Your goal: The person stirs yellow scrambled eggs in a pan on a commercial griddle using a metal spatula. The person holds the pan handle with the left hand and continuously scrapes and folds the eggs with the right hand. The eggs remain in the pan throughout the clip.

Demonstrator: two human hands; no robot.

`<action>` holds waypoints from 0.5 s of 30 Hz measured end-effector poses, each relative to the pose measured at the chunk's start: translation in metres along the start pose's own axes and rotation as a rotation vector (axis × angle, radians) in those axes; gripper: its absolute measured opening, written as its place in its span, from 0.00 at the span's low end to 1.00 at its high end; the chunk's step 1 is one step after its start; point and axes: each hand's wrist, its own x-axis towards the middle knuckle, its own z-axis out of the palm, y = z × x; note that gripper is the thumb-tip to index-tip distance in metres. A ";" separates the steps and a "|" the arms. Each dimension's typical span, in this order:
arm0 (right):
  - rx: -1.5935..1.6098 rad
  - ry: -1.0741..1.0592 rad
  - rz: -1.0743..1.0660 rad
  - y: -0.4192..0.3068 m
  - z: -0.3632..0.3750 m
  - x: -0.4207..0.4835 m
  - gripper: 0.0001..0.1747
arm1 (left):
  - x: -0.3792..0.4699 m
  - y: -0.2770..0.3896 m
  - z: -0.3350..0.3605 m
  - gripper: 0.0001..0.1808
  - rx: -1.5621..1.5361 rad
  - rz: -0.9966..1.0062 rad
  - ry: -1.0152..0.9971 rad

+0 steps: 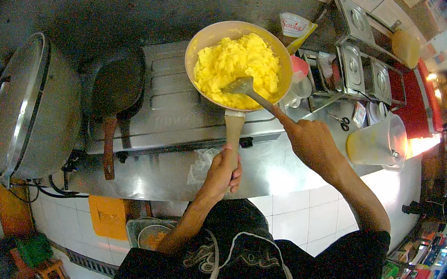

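Observation:
My left hand [221, 174] is wrapped around the beige handle of a frying pan [234, 126], which is over the right part of a metal stove top [169, 102]. A heap of yellow scrambled egg [237, 63] fills much of the pan. In my right hand [312, 140] is a spatula [260, 98], its blade pushed into the near side of the egg. That blade is partly covered by the food. A crumpled clear plastic bag [200, 166] lies on the steel counter just left of my left hand.
Left of the pan are a dark skillet [118, 83] with a wooden handle and a large lidded pot [58, 109]. To the right are a plastic pitcher [375, 140], black-handled scissors [343, 122], plastic cups [299, 86] and lidded steel food containers [349, 65]. Behind the pan stands a Sovia pouch [295, 27].

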 end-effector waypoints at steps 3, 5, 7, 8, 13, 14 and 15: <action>0.017 0.065 -0.025 -0.004 0.012 0.019 0.40 | 0.000 0.000 0.001 0.27 0.021 -0.011 -0.004; 0.050 0.153 -0.029 -0.008 0.026 0.043 0.39 | 0.000 0.000 0.000 0.25 0.004 -0.012 -0.014; 0.087 0.232 -0.002 -0.015 0.041 0.072 0.37 | 0.001 0.000 0.000 0.25 -0.001 -0.013 -0.013; 0.079 0.272 0.030 -0.018 0.046 0.088 0.33 | 0.001 0.000 -0.001 0.25 0.003 -0.011 -0.013; 0.076 0.227 0.076 0.005 0.027 0.119 0.22 | 0.001 -0.001 -0.002 0.25 0.001 0.021 -0.037; 0.100 0.282 0.023 0.010 0.017 0.105 0.19 | -0.001 -0.002 -0.003 0.25 -0.023 0.013 -0.039; 0.130 0.267 -0.004 0.014 0.007 0.088 0.22 | 0.000 -0.001 -0.003 0.25 -0.051 0.013 -0.043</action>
